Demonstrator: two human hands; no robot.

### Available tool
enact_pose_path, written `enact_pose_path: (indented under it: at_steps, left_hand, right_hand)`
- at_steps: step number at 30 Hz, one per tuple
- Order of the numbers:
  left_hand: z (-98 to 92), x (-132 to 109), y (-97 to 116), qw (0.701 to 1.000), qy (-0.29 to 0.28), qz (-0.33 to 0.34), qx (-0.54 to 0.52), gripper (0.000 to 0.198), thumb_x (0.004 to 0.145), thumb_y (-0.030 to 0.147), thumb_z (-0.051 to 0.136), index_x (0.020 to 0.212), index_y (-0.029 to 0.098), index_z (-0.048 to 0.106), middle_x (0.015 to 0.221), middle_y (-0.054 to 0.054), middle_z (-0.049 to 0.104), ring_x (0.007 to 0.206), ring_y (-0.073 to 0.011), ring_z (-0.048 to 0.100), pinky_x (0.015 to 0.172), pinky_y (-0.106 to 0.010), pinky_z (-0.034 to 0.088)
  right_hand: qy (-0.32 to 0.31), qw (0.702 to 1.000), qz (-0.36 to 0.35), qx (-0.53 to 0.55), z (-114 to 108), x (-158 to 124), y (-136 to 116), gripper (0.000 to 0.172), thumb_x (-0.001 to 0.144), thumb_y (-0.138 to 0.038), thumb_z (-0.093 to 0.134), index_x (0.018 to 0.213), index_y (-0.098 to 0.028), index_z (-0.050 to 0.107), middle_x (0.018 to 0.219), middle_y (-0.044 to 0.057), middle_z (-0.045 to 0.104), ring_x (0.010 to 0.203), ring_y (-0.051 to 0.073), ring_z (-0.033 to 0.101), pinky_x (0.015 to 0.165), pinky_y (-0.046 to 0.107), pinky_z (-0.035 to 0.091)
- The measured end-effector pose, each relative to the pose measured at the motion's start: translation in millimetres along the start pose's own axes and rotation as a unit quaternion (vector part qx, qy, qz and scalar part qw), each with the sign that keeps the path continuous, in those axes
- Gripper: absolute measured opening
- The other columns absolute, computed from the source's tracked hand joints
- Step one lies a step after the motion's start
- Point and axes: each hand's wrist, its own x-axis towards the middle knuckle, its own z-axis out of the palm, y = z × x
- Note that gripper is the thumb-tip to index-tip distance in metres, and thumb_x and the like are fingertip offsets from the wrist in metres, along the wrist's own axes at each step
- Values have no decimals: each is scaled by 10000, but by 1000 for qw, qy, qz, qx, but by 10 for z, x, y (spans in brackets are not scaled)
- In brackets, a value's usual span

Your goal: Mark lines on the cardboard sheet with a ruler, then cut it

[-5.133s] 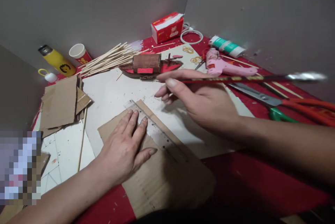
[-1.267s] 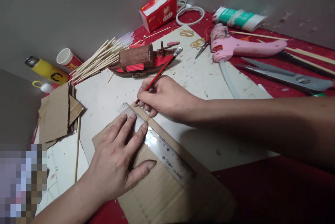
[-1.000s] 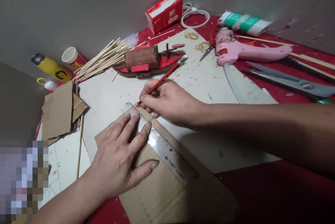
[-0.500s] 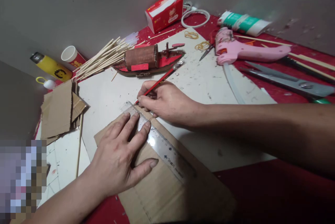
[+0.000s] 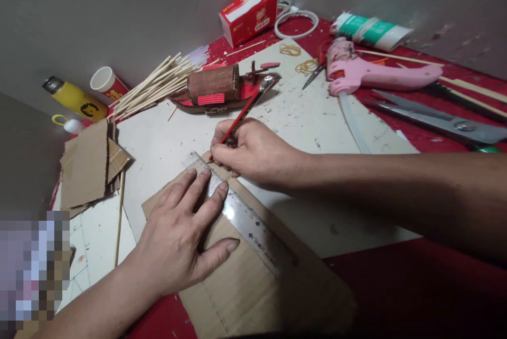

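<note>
My left hand (image 5: pixel 182 231) lies spread with its fingertips pressing a clear plastic ruler (image 5: pixel 241 215) flat against a sheet of brown cardboard (image 5: pixel 253 297). In my right hand (image 5: pixel 257 151) is a red pencil (image 5: pixel 245 109), pinched between thumb and fingers. Its point touches or almost touches the cardboard beside the ruler's far end; the upper end leans away to the right. Beyond the hands stands a small cardboard model boat (image 5: pixel 216 88) with a brown cabin and red parts.
A white board (image 5: pixel 293 122) covers the red table. Wooden sticks (image 5: pixel 158 85), a paper cup (image 5: pixel 105 81), a yellow bottle (image 5: pixel 77 99) and cardboard pieces (image 5: pixel 85 165) lie left. A pink glue gun (image 5: pixel 380 75), large scissors (image 5: pixel 447 120) and a red tissue pack (image 5: pixel 249 14) lie beyond.
The pencil has tilted more upright, and its point has shifted slightly right and down along the ruler's edge. My left hand and the ruler have stayed in place.
</note>
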Motion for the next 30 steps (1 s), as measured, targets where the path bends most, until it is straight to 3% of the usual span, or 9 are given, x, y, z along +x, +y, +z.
enact_pose_path:
  at_steps: [10, 24, 30]
  left_hand:
    - [-1, 10, -1, 1000, -1, 1, -4, 706, 878, 546, 606, 1420, 99, 528, 1451, -256, 517, 1357, -459, 460, 1027, -606, 480]
    - [0, -8, -8, 1000, -5, 2, -1, 714, 880, 552, 602, 1435, 111, 511, 1460, -250, 506, 1359, -459, 455, 1021, -612, 485]
    - [4, -2, -8, 1000, -3, 2, 4, 712, 878, 550, 606, 1431, 112, 511, 1457, -249, 510, 1364, -451, 455, 1030, -601, 483]
  right_hand:
    - [-18, 998, 0, -68, -39, 20, 1, 164, 704, -102, 530, 585, -197, 471, 545, -49, 454, 566, 111, 421, 561, 293, 304]
    - [-20, 998, -35, -39, 2, 20, 43, 144, 827, -78, 524, 724, -173, 556, 634, -37, 500, 632, 124, 462, 606, 278, 343]
    - [-11, 999, -37, -25, -4, 6, 40, 143, 798, -85, 516, 694, -181, 538, 619, -39, 497, 616, 122, 458, 602, 284, 340]
